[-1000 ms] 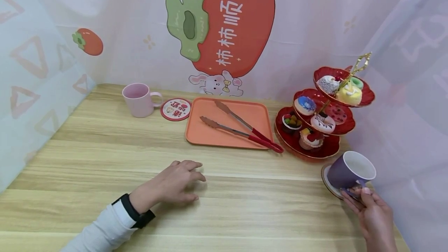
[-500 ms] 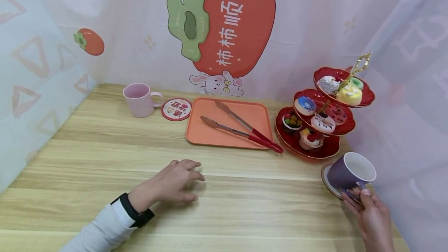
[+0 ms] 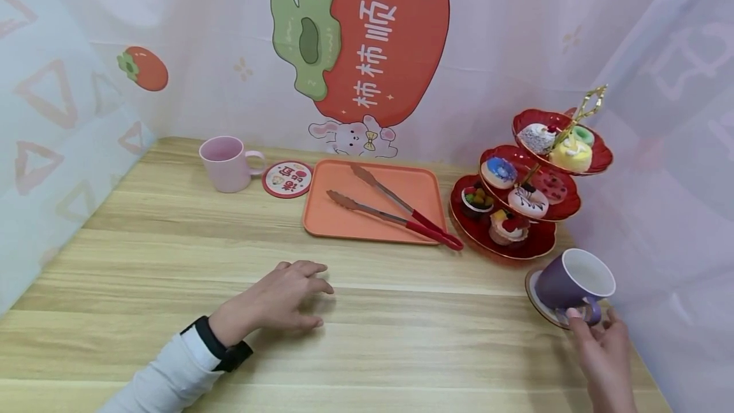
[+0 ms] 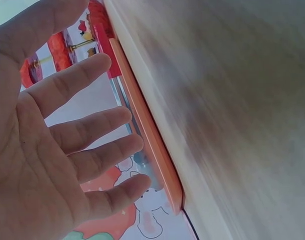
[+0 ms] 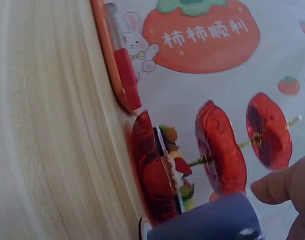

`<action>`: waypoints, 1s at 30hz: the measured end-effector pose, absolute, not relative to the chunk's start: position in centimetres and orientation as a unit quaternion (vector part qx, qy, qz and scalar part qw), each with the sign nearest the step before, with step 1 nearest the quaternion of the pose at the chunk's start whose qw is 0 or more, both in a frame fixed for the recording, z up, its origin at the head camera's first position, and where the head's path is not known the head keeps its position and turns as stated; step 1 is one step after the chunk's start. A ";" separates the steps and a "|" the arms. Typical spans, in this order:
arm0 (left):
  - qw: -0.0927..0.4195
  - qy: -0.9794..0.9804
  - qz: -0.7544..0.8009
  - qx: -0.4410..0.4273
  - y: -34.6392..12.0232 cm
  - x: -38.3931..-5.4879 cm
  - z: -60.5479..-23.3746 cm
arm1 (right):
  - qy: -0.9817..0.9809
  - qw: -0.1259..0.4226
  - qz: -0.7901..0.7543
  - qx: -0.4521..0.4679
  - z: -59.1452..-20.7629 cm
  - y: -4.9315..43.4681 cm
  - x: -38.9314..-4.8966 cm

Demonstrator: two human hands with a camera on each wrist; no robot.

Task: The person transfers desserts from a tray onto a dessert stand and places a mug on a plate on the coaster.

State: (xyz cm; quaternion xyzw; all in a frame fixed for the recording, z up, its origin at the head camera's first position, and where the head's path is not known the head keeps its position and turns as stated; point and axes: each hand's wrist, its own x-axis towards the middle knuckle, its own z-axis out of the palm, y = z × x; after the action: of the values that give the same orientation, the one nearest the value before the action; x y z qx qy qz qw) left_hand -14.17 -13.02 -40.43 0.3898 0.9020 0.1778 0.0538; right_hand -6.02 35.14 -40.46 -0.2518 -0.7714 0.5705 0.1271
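A purple mug (image 3: 557,287) with a white inside stands on a round coaster (image 3: 536,303) at the right of the table. My right hand (image 3: 606,357) is at its handle (image 3: 593,312), thumb on one side and fingers on the other, spread and not curled round it. In the right wrist view the thumb (image 5: 275,189) shows apart from the mug's body (image 5: 212,220). My left hand (image 3: 280,298) hovers over or rests lightly on the front of the table, holding nothing. Its fingers (image 4: 95,125) are spread and fairly straight in the left wrist view.
Behind the mug stands a three-tier red stand (image 3: 504,250) with cakes and doughnuts. Red-handled tongs (image 3: 427,229) lie on an orange tray (image 3: 321,225). A pink mug (image 3: 225,167) and a round coaster (image 3: 288,180) are at the back left. Printed cloth (image 3: 229,30) encloses the table.
My right hand has loosened from the purple mug's handle, its thumb and fingers moving apart. The mug stays on the coaster. The left hand is almost still.
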 end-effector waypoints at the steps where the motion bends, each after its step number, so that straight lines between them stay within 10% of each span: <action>1: 0.053 0.902 0.178 0.389 -13.0 -14.2 -40.4 | -0.793 0.129 0.533 -0.266 -39.5 34.1 -5.9; 10: 0.040 0.902 0.179 0.391 -13.1 -14.3 -40.7 | -0.885 0.322 0.325 -0.091 -39.5 31.0 -5.6; 30: 0.030 0.896 0.199 0.395 -13.3 -15.3 -39.8 | -0.945 0.132 0.161 0.251 -39.3 26.6 -9.7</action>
State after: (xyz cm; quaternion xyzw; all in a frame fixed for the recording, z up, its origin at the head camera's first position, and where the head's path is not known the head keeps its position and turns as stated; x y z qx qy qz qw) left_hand -15.29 -13.28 -39.82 0.3950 0.8963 0.1992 0.0296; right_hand -9.75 26.61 -39.25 0.2510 -0.9453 0.1614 0.1320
